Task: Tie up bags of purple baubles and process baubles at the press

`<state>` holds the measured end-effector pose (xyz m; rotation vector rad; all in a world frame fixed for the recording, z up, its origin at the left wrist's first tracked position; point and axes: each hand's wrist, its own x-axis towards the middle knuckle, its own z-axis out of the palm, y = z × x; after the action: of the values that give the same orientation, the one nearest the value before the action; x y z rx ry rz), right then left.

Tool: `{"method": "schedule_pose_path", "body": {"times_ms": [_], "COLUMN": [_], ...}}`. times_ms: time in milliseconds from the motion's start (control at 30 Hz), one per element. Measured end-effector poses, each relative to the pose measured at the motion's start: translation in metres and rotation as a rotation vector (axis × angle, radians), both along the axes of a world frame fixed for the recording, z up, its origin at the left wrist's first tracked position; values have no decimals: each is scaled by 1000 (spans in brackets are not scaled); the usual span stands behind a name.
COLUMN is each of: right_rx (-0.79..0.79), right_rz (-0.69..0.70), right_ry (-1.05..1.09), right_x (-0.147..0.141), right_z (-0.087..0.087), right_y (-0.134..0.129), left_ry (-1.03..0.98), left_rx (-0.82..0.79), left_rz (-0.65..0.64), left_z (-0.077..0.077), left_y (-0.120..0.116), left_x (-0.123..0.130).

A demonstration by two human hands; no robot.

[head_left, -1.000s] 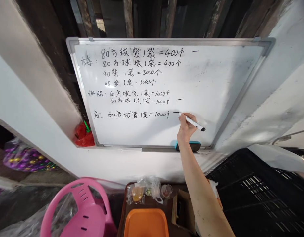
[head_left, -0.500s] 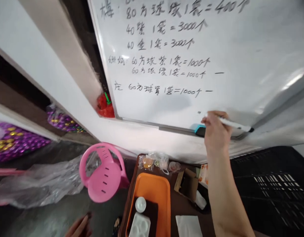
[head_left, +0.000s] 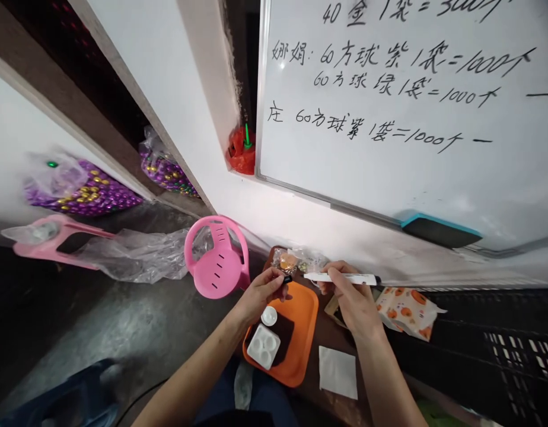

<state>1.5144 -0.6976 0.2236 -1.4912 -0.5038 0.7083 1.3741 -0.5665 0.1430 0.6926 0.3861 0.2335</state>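
My left hand (head_left: 265, 292) pinches a small black marker cap (head_left: 287, 279). Just to its right, my right hand (head_left: 349, 292) grips a white marker (head_left: 351, 278), its bare tip pointing left toward the cap, with a small gap between them. Both hands are in front of the wall, below a whiteboard (head_left: 336, 160) that carries rows of black handwriting. A black eraser with a blue edge (head_left: 440, 230) sits at the board's lower edge.
Below my hands, an orange tray (head_left: 306, 320) holds a white cup and a white moulded piece (head_left: 264, 346). A pink chair (head_left: 217, 270) stands left. Bags of purple and gold beads (head_left: 94, 191) lie farther left. A black crate (head_left: 470, 344) is at the right.
My right hand has come down from the whiteboard with the marker. My left hand has risen from the lower edge toward it, the cap now clearly visible. The view has shifted.
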Motion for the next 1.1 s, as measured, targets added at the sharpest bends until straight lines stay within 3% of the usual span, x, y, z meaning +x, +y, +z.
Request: {"method": "schedule_pose_path", "body": {"times_ms": [233,500,767,1000,1100], "right_rx": [-40,-56,-4,3,-53], "right_rz": [-40,-54,-50,-53,20], "right_ry": [-52,-14,32,-37,-138], "right_x": [-12,-22,-49,-81,-71], "right_z": [-9,-6,-23,-34,-27], "right_y": [-7,-9,1,4,9], "left_ry": [-23,-28,16,91,71], "left_rx": [-3,13,320,460,434], "left_rz": [-35,-24,58,154,116], "left_z": [12,19,28,27,24], "left_y": [-14,-19,-23,-34,-28], "left_x": [3,-4,-18,-37,-38]}}
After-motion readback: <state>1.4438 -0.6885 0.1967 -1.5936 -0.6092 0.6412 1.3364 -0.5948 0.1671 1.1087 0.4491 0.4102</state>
